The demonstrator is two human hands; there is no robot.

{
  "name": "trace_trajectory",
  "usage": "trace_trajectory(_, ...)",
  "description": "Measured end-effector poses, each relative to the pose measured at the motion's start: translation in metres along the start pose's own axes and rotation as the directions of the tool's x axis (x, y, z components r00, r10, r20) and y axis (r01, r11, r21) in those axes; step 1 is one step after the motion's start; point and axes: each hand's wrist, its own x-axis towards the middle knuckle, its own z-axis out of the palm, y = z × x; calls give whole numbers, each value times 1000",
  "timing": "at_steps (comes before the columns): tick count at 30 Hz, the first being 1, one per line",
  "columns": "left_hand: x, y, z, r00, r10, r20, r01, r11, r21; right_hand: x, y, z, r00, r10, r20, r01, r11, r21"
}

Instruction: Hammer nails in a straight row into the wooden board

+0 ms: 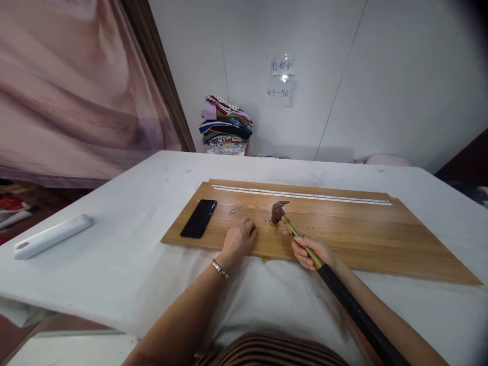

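Observation:
In my right hand (310, 251) is a claw hammer (292, 227), its yellow-and-black handle slanting back toward me. The rusty hammer head hangs low over the wooden board (366, 239), close to a row of small dark dots; whether it touches the wood I cannot tell. My left hand (240, 236), with a bracelet at the wrist, rests on the board's near edge left of the hammer head. Its fingers are curled in, and anything inside them is hidden. Just beyond it lies a small pile of nails (234, 209).
A black phone (199, 218) lies on the board's left end. Two white measuring strips (301, 195) run along its far side. On the white table (125, 213) rests a white elongated object (53, 236). Folded clothes (226, 124) are stacked by the wall; a pink curtain (84, 86) hangs left.

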Motion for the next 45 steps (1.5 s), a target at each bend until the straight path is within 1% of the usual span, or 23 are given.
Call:
trace_trajectory(4,0,-1,1,1000,12,2,-12,1000,-9,-1,1,-1,1000,9,-7,-9,1000,-11)
trace_trajectory(7,0,-2,1,1000,19,1,-19,1000,-1,-2,1,-2,1000,10,9,-10,1000,-20)
trace_trajectory(12,-1,-1,0,1000,22,5,-22,1000,14,-3,-1,-2,999,-35,6,35,999,-38)
trace_trajectory(21,-1,-2,2,1000,22,1,-22,1000,5,-1,0,-5,1000,-2,-12,1,999,-35)
trace_trajectory(26,0,-2,2,1000,7,13,-7,1000,23,-2,-3,-2,1000,-17,12,18,999,-45)
trace_trajectory(33,0,0,0,1000,-10,18,10,1000,27,-1,-7,5,999,-35,5,35,999,-41)
trace_trajectory(42,0,-1,0,1000,4,-5,-4,1000,6,1,-6,4,1000,15,-5,-15,999,-35)
trace_trajectory(45,0,-2,1,1000,8,-5,-8,1000,-1,1,-6,4,1000,3,0,-3,999,-44)
